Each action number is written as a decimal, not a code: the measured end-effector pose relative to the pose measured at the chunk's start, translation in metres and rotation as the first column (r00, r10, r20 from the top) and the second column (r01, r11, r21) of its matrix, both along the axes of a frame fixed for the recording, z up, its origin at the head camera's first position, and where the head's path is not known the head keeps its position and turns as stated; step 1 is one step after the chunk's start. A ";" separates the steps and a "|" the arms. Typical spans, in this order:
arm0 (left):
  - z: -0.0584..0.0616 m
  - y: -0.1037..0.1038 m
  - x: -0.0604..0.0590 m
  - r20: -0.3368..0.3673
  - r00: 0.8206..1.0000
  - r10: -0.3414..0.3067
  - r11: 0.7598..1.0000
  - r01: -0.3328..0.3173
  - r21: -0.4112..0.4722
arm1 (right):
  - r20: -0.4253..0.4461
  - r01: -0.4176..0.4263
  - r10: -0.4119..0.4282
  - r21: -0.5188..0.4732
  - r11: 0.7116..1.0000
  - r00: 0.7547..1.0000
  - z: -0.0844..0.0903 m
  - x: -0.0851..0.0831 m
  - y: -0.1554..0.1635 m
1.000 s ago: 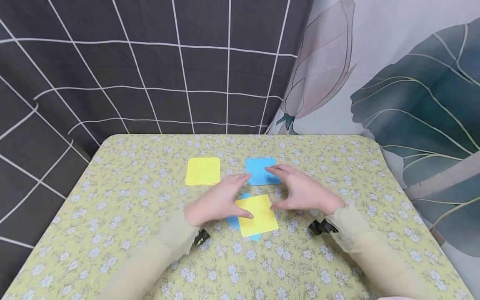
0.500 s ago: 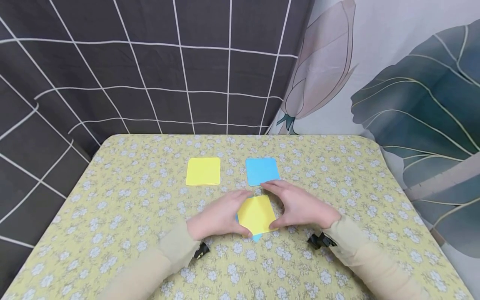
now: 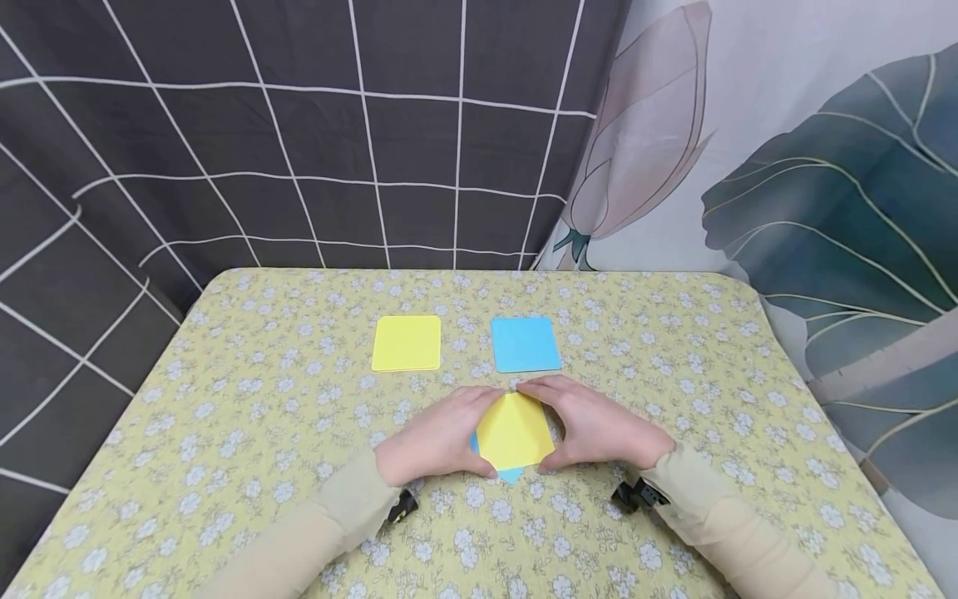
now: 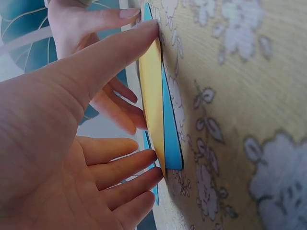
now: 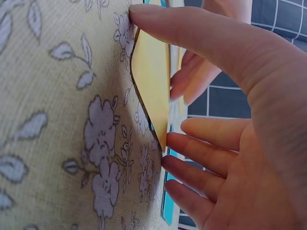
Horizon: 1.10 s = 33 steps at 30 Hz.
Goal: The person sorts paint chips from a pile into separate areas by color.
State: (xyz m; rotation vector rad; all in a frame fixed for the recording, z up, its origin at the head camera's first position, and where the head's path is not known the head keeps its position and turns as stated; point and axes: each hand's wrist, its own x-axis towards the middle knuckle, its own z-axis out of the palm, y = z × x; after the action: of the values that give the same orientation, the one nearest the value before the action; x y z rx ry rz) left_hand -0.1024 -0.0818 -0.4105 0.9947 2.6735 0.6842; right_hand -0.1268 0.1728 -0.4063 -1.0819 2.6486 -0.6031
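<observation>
Between both hands lies a square yellow card [image 3: 515, 433] with rounded corners, over a blue card [image 3: 511, 476] turned at a different angle. My left hand [image 3: 437, 437] holds the yellow card from its left, thumb at the near corner and fingertips at the far edge. From the opposite side my right hand [image 3: 602, 424] holds it likewise between thumb and fingertips. In the left wrist view the blue card's corner [image 4: 173, 143] sticks out below the yellow one. The right wrist view shows the yellow card [image 5: 151, 72] edge-on, its side at the fingertips.
Farther back lie a yellow card stack [image 3: 407, 343] on the left and a blue card [image 3: 525, 344] on the right. A flowered yellow cloth [image 3: 224, 433] covers the table. Dark gridded fabric [image 3: 299, 133] hangs behind it, with a leaf-print curtain [image 3: 838, 208] at right.
Both hands have come down and closed in around the front cards. The blue card beneath has been drawn further under the yellow one, so less of it shows.
</observation>
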 end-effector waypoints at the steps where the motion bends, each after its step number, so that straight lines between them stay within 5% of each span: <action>1: 0.000 0.000 0.000 -0.001 1.000 0.000 1.000 0.000 0.002 | 0.000 0.001 -0.001 -0.001 1.000 1.000 0.000 0.000 0.000; 33: -0.004 -0.005 -0.005 -0.023 0.999 0.028 0.999 -0.028 0.022 | 0.000 0.049 -0.049 -0.054 0.997 0.999 -0.002 -0.002 0.000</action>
State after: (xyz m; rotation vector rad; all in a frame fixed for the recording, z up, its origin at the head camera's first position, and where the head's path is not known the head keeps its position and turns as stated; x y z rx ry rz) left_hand -0.1075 -0.0871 -0.4147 0.9785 2.7107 0.7122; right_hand -0.1284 0.1730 -0.4085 -1.0354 2.6816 -0.6876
